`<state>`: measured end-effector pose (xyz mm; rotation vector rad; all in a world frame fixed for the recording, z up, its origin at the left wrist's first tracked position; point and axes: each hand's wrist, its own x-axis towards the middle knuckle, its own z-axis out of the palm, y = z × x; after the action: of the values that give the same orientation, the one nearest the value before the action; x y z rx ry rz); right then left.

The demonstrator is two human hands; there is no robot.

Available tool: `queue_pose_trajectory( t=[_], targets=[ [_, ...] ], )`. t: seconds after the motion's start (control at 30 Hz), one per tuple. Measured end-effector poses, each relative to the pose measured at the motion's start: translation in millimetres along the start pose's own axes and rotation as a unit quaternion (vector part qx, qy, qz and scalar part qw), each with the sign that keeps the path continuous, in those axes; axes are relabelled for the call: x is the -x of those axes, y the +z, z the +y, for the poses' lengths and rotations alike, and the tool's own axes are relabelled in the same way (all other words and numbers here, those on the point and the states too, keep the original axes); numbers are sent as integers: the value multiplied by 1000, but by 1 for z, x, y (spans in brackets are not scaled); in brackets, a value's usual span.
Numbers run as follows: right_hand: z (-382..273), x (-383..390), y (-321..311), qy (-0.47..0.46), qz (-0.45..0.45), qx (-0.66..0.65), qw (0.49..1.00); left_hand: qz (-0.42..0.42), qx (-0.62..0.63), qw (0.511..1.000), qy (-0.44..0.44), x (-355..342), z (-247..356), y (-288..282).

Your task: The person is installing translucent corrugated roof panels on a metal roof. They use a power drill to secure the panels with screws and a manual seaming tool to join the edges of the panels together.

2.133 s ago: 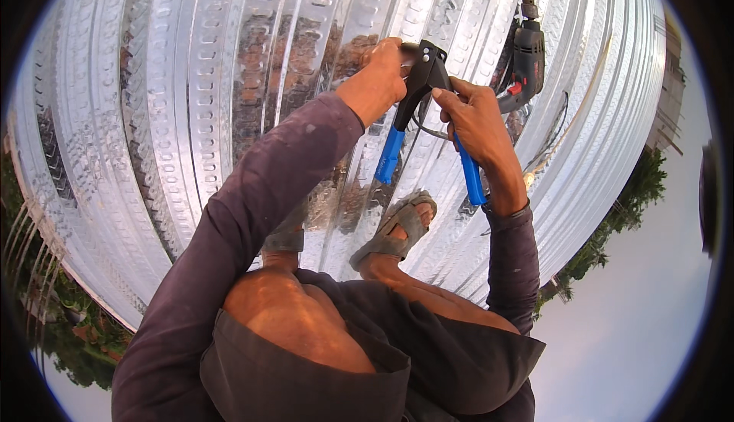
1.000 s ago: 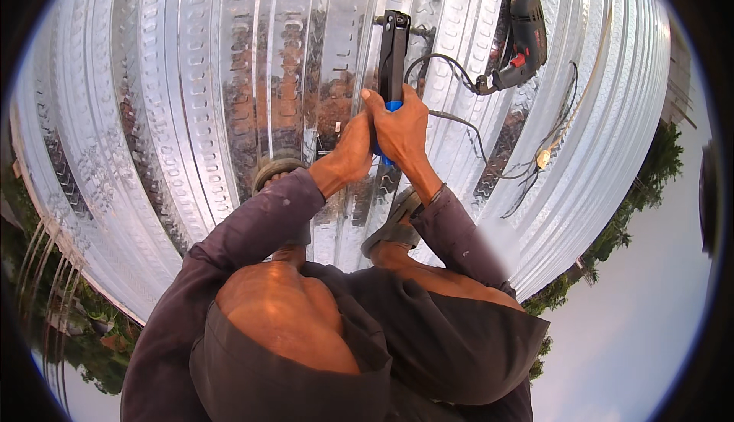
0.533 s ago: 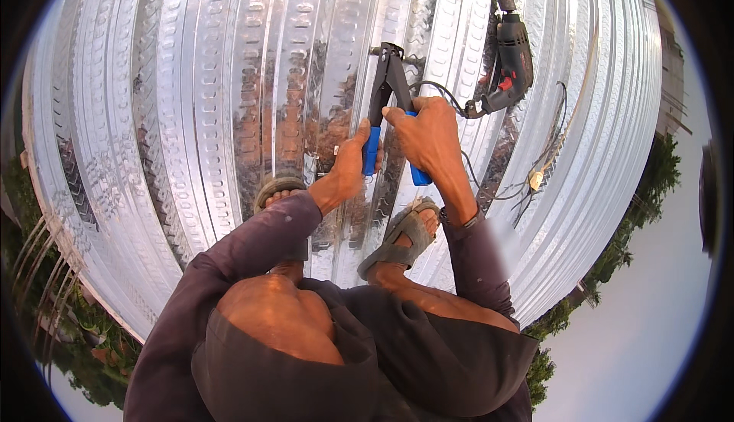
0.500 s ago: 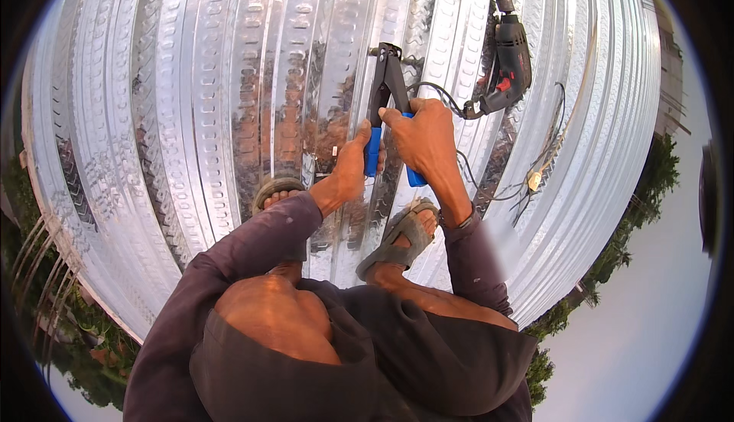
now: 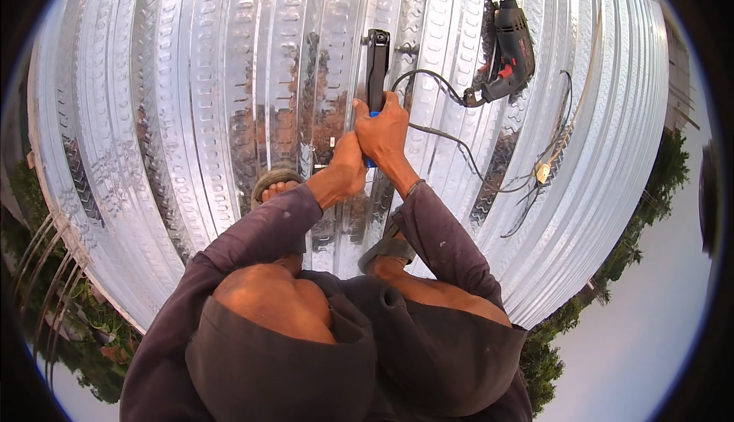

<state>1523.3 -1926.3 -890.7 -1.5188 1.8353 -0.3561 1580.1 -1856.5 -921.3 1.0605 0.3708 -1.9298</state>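
A two-handled hand riveter point(image 5: 377, 66), black with blue grips, points away from me, its head at a seam of the ribbed metal decking point(image 5: 220, 108). Its two handles are squeezed together. My left hand point(image 5: 348, 166) is closed round the lower end of the grips. Just above it my right hand point(image 5: 384, 128) wraps the handles from the right side, the two hands touching. The fingers cover most of the blue grips. What sits in the riveter's nose is too small to make out.
A black corded drill point(image 5: 514, 49) lies on the decking at the far right. Its dark cable point(image 5: 459, 144) loops toward the middle, and a pale connector point(image 5: 542, 172) joins wires on the right. My sandalled feet point(image 5: 277, 185) stand on the sheets. Greenery point(image 5: 664, 163) shows beyond the edge.
The riveter's spread handles have been pressed together. My right hand has swung left to meet my left hand, which has stayed nearly in place.
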Motion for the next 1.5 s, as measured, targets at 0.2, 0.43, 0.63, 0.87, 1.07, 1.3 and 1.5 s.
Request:
queue_pose_trajectory(
  t=[0.2,0.43,0.63,0.87,1.07,1.3,1.5],
  targets=[
    [-44,-4,-41,-12,-57,146,988,25,-10,1000,-10,-4,16,-10],
    [-56,-8,-52,36,-66,131,989,-34,18,999,5,10,9,10],
    [-37,-5,-37,128,-167,-124,970,-138,0,990,36,27,16,-3],
    [-14,-19,-29,75,-169,-100,978,-222,-342,912,53,35,47,-12],
    [1,-15,-17,31,-125,-52,990,-162,-355,917,83,23,44,-21],
    [8,-14,-13,14,-79,-28,996,-155,-276,946,72,31,38,-20],
    [-45,0,-172,37,-162,-183,969,-49,-491,857,146,62,78,-56]
  ],
)
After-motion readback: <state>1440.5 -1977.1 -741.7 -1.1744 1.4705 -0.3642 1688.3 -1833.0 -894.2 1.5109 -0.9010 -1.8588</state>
